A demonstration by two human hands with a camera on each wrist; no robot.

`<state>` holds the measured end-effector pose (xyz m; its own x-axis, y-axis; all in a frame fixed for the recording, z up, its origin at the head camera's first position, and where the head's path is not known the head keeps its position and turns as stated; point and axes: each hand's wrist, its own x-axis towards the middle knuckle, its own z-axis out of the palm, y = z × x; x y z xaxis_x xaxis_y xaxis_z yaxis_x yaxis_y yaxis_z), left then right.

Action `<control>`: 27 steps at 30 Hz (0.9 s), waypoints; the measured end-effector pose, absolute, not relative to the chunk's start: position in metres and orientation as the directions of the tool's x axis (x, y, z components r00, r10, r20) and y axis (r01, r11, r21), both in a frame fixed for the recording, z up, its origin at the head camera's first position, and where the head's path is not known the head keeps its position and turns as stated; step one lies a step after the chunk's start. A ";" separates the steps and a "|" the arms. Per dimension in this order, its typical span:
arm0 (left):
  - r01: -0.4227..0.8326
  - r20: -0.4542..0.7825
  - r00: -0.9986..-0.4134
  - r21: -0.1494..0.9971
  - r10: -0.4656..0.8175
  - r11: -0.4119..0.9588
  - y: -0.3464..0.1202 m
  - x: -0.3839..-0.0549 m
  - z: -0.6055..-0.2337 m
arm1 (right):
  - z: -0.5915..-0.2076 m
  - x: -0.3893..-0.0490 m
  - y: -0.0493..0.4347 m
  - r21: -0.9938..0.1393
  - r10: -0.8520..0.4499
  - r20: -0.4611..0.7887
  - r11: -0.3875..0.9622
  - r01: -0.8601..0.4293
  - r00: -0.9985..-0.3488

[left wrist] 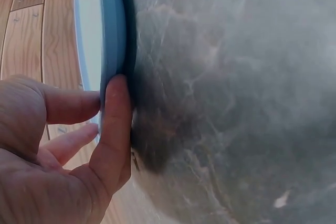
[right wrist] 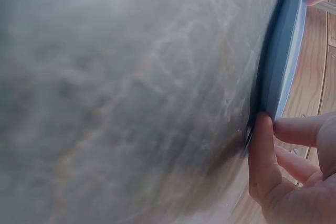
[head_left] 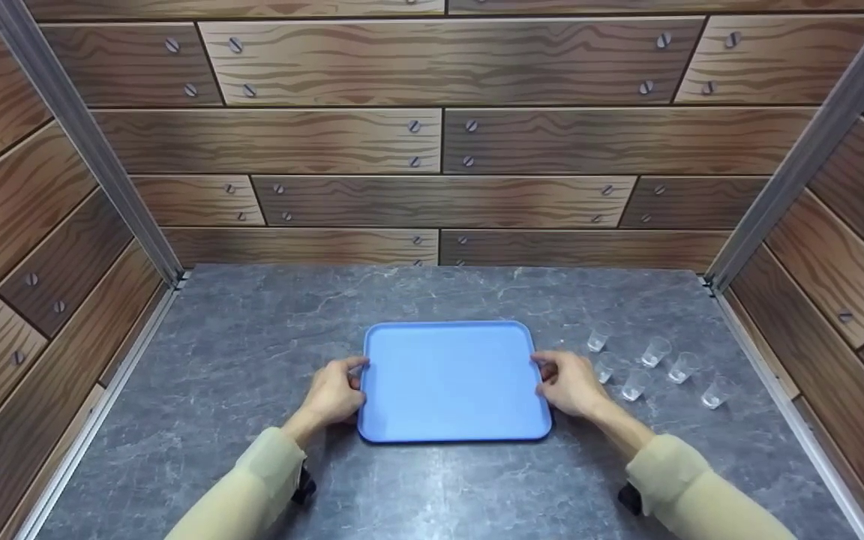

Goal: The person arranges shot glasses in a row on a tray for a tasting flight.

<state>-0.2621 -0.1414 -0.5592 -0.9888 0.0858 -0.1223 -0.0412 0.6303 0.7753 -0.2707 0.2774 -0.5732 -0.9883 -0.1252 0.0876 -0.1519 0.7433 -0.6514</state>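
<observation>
A blue rectangular tray (head_left: 454, 382) lies flat in the middle of the head view, with nothing on it. My left hand (head_left: 336, 390) pinches its left rim between thumb and fingers. On the opposite side, my right hand (head_left: 568, 381) pinches the right rim the same way. The left wrist view shows fingers (left wrist: 115, 135) against the tray's edge (left wrist: 113, 35). In the right wrist view the tray's rim (right wrist: 281, 56) is held between the thumb and fingertips, close over the tabletop. Whether the tray's underside touches the table cannot be told.
Several small clear cups (head_left: 634, 384) stand on the right part of the grey marbled table (head_left: 289, 300), one of them partly behind the right hand. Wood-patterned walls (head_left: 432, 139) with metal corner posts enclose the table at the back and both sides.
</observation>
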 end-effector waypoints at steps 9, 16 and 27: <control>-0.058 -0.134 -0.987 0.802 0.085 0.594 -0.141 -0.255 -0.559 | -0.559 -0.253 0.275 -0.639 -0.126 0.045 0.759 -0.125 -0.991; -0.048 -0.091 -0.995 0.766 0.035 0.641 -0.139 -0.259 -0.558 | -0.543 -0.253 0.279 -0.638 -0.178 0.043 0.752 -0.165 -0.983; 0.008 -0.034 -0.998 0.799 0.057 0.602 -0.145 -0.262 -0.568 | -0.486 -0.268 0.318 -0.565 -0.293 0.161 0.756 -0.331 -0.943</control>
